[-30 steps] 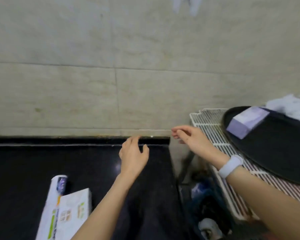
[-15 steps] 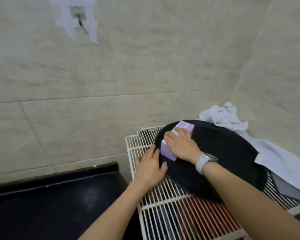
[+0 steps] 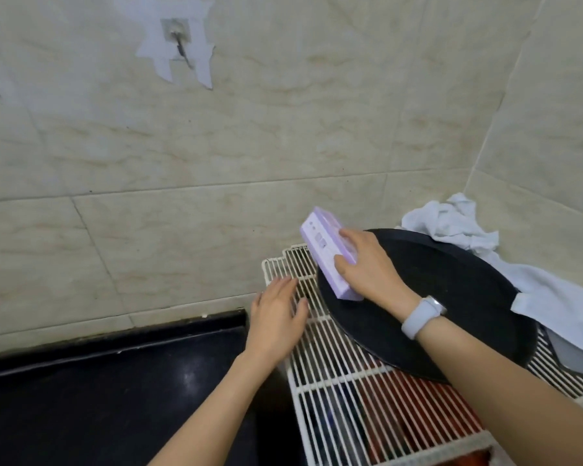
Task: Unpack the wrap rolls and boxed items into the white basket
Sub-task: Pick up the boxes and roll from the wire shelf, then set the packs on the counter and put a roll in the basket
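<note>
My right hand (image 3: 367,267) grips a pale purple box (image 3: 325,250), thumb on its near long side and fingers over the far side. The box is tilted up on edge, its low end touching the round black tray (image 3: 451,297). The tray lies on a white wire rack (image 3: 334,375). My left hand (image 3: 276,317) rests flat on the rack's near-left part, fingers straight and spread, holding nothing. No white basket or wrap rolls are in view.
A crumpled white cloth (image 3: 468,230) lies behind and to the right of the tray. A black countertop (image 3: 98,398) fills the lower left. Tiled walls meet in a corner at the right; a taped hook (image 3: 179,45) hangs high on the wall.
My view swung right from the counter to the rack. My right hand closed on the purple box and tipped it up from flat. My left hand slid slightly left on the rack.
</note>
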Tool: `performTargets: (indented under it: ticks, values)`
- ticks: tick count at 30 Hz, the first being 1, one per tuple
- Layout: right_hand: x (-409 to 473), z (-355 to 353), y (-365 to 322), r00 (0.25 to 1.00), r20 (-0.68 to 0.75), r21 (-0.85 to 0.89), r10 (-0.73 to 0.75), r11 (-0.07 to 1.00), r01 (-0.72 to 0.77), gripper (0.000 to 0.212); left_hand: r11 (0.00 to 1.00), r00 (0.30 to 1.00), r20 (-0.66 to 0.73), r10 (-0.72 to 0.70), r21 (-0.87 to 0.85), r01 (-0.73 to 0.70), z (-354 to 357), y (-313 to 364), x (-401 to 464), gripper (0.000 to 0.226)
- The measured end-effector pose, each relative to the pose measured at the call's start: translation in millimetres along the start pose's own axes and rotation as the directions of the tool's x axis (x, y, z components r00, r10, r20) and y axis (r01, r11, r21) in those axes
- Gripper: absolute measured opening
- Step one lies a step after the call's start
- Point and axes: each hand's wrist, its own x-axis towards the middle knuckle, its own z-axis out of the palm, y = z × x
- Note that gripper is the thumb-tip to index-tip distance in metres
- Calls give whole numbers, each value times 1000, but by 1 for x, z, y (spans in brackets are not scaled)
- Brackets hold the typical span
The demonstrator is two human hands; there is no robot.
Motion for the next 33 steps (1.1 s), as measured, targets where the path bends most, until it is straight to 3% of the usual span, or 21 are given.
performTargets:
  ticks: [2,4,8,11,14,18,22,24,26,29,33]
  values:
    - [-7,19,-39,988,59,64,-145,988,141,52,997,991,-125,-49,-60,42,-24,-26,-20,41]
    - [-13,50,-78,944,216,41,-249,968,246,58,981,964,-207,-165,-134,139,-49,-59,-49,34]
    - [-42,144,-142,696,642,-15,-322,902,431,61,896,865,-248,-435,-211,390,-92,-134,-129,30]
    - [-78,224,-164,553,788,-94,-271,834,543,63,799,752,-270,-602,-221,560,-115,-189,-196,27]
    - [-113,294,-170,581,791,-167,-194,845,509,63,692,635,-278,-721,-252,676,-135,-234,-259,26]
    - [-139,367,-175,635,756,-217,-157,855,470,60,557,506,-281,-816,-148,817,-157,-280,-330,29]
    - [-144,410,-188,685,705,-330,-186,769,548,60,510,482,-213,-850,-103,854,-166,-310,-366,46]
    - [-152,419,-202,747,626,-322,-222,799,508,54,483,471,-131,-872,-78,872,-165,-322,-373,54]
    - [-171,423,-220,789,549,-191,-276,877,440,49,483,480,-54,-876,-59,874,-160,-332,-377,62]
    - [-216,432,-243,757,605,-66,-247,932,356,57,489,490,14,-872,-16,872,-150,-336,-376,80]
    - [-253,446,-255,658,752,-129,-39,970,205,85,452,452,-5,-892,-34,891,-144,-335,-369,91]
